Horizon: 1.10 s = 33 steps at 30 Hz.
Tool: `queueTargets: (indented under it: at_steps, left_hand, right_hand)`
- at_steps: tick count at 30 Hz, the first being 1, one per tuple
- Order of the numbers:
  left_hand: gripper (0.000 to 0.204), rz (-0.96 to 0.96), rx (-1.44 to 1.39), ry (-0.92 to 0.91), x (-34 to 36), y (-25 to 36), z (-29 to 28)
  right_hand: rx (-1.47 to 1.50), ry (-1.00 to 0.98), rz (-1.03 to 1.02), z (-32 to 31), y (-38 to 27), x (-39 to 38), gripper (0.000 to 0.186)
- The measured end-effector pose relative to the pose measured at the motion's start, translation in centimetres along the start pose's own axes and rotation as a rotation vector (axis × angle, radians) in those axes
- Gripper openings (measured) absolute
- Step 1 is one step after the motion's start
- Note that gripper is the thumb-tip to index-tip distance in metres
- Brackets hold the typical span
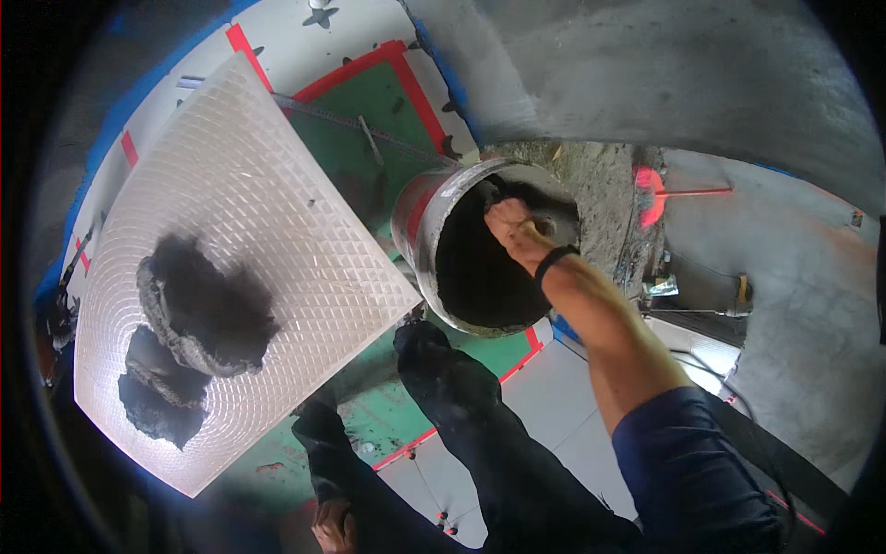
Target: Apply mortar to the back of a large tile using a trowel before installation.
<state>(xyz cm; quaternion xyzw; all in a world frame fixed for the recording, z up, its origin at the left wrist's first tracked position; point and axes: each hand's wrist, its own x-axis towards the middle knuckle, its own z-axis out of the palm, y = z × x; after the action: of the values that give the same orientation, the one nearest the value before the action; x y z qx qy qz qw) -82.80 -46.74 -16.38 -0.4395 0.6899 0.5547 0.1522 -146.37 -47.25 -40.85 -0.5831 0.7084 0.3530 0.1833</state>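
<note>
My right hand [515, 226] reaches into a round bucket [415, 215] of dark grey mortar [475, 277], its fingers closed round something dark that I cannot make out. My left hand [334, 524] is low at the bottom of the view against my dark trousers, fingers curled, what they hold, if anything, hidden. To the left of the bucket, a large pale tile [314, 268] with a gridded back bears two lumps of grey mortar [208, 305].
Green floor covering [360, 102] edged with red tape, white floor tiles [544, 415] and black tile spacers [318, 14] surround me. An orange dustpan or brush [650, 194] and a cable [748, 415] lie right. My legs [443, 388] are below the bucket. A grey wall [664, 65] stands behind.
</note>
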Motion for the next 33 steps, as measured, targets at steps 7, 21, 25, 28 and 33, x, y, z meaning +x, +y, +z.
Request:
queueTargets:
  at_steps: [7,21,25,28,33]
  left_hand:
    - [0.023,-0.043,0.009,0.013,1.6,-0.5,0.2]
    - [0.021,-0.147,0.073,-0.017,3.0,2.2,-0.7]
    - [0.023,-0.121,0.093,-0.015,2.5,0.9,-0.3]
    - [0.023,-0.098,0.054,-0.018,2.5,-0.1,0.4]
    - [0.02,-0.038,0.039,0.001,2.1,0.0,1.6]
  right_hand:
    - [-0.019,-0.056,-0.3,3.9,0.6,-0.4,0.011]
    - [0.533,-0.073,-0.182,7.4,-5.4,-4.1,0.019]
    - [0.668,-0.374,-0.074,4.1,-6.5,-3.4,0.025]
    - [0.688,-0.412,-0.083,3.9,-6.2,-4.0,0.029]
    - [0.899,-0.107,-0.133,1.2,-3.7,-7.7,0.031]
